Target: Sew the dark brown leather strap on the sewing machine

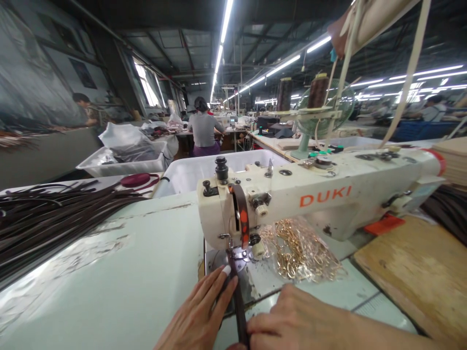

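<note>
A narrow dark brown strap [240,311] runs toward me from beneath the needle area of a white sewing machine [277,189] marked DUKI. My left hand [202,308] lies along the strap's left side with fingers stretched out, its fingertips touching the strap close to the presser foot [230,245]. Lower down, my right hand [288,321] is closed, its curled fingers on the near part of the strap; its thumb is mostly hidden. A lit metal needle plate [241,265] shows beside the strap.
A clear plastic bag of gold-coloured metal hooks [299,250] lies under the machine arm. Many dark straps [54,218] are heaped at left, near a maroon coil [134,180]. At right is a worn wooden board [419,277]. White bins [182,170] and a seated person [205,129] are beyond.
</note>
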Demonstrator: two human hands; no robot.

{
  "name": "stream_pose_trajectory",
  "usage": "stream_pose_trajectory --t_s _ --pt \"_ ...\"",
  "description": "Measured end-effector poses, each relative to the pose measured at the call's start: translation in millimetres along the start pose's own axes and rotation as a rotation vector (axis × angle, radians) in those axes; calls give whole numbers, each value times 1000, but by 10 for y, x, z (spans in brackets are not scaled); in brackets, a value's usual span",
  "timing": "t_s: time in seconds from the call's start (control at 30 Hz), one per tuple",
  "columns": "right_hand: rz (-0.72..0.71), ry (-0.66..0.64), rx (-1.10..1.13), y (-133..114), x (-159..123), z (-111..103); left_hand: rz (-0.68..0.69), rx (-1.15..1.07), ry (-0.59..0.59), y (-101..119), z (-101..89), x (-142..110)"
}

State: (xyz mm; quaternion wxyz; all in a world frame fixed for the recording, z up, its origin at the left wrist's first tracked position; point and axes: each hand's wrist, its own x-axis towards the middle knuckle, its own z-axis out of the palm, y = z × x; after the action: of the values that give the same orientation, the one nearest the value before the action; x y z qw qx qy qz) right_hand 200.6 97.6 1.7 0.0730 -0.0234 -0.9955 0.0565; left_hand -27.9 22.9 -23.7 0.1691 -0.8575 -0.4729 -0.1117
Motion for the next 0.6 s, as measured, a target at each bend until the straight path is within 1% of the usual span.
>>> stream_pose_trajectory --t_s 0.07,0.17,0.23,0.3,0.33,0.43,0.5,0.53,0.6 --pt "46 -8 13 80 -10 -54 15 -5 14 -25 58 -20" --pt "214 -15 47 243 -49 -124 24 -29 75 -29 191 -66" --pt "366 0 66 374 -90 -162 -34 -55 85 0 279 -100" --pt "532 35 134 513 -132 -192 -114 -72 55 31 336 -124" --pt "606 56 198 581 -149 -203 -132 -78 43 37 349 -130" --pt "757 110 497 753 -163 -213 -58 -118 -14 11 313 -124" --pt "841 128 770 825 -128 -201 -12 -158 -51 -12 231 -107" --pt "882 138 904 851 -96 -191 -11 -179 -68 -13 177 -96" --pt "940 192 1085 895 -5 -168 -70 -212 -95 17 56 -77"
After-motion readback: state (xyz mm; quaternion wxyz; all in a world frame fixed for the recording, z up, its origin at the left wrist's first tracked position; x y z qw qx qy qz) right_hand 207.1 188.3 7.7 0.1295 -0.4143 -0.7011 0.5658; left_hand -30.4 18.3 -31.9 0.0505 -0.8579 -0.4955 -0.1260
